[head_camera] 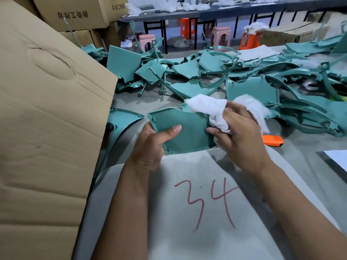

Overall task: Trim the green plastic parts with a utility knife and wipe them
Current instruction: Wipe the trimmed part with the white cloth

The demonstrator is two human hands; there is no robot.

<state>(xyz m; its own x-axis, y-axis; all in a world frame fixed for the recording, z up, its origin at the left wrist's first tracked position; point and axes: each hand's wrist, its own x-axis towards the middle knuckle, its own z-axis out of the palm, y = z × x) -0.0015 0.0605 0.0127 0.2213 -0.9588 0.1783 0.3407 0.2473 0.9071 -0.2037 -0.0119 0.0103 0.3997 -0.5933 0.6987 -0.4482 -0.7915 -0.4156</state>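
A flat green plastic panel [189,131] is held over the table's near edge. My left hand [152,147] grips its lower left corner, thumb lying on the top face. My right hand [238,136] holds a white cloth [212,109] bunched round its fingers, and the cloth rests against the panel's upper right edge. An orange utility knife [273,140] lies on the table just right of my right hand, partly hidden behind it.
Several green plastic parts [253,72] are heaped across the grey table [304,147] beyond my hands. A large cardboard box [47,119] stands close on the left. A white pad marked "34" [202,203] covers my lap. Plastic stools [219,36] and benches stand behind.
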